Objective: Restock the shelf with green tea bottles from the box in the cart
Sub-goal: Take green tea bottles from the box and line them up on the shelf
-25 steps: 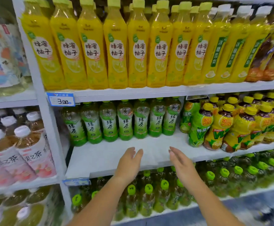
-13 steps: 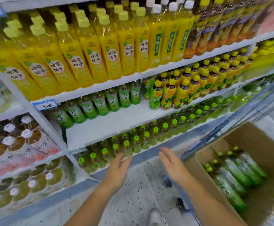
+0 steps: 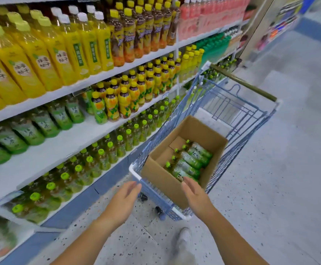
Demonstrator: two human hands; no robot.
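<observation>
Tea bottles (image 3: 190,162) lie on their sides in the box (image 3: 163,180), green caps toward the shelving. They are packed along the box's right side, just beyond the R fingers (image 3: 188,186). The box bottom ahead of the L fingers (image 3: 133,188) shows plain cardboard. Box sits in the cart (image 3: 241,142), its near wall up against the cart's front end, between the two sets of fingers. R hand (image 3: 197,197) is flat, fingers straight & close together, gripping nothing, tips over the box's near rim. Whether they touch the closest bottle I can't tell, too much blur. L hand (image 3: 123,201) is likewise loose & flat, fingers straight w/ nothing in them, tips by the cart's white corner rim. Up & left of the L fingers is the shelf (image 3: 56,150): broad white front area, w/ a stocked row (image 3: 41,124) of the same green-label tea standing at the back. Above that stand tall yellow bottles (image 3: 60,54). One level below the shelf, nearest the L fingers, stand green-cap bottles (image 3: 91,165). Back behind the R wrist, a pale shoe (image 3: 184,238) on the speckled floor (image 3: 270,188).
</observation>
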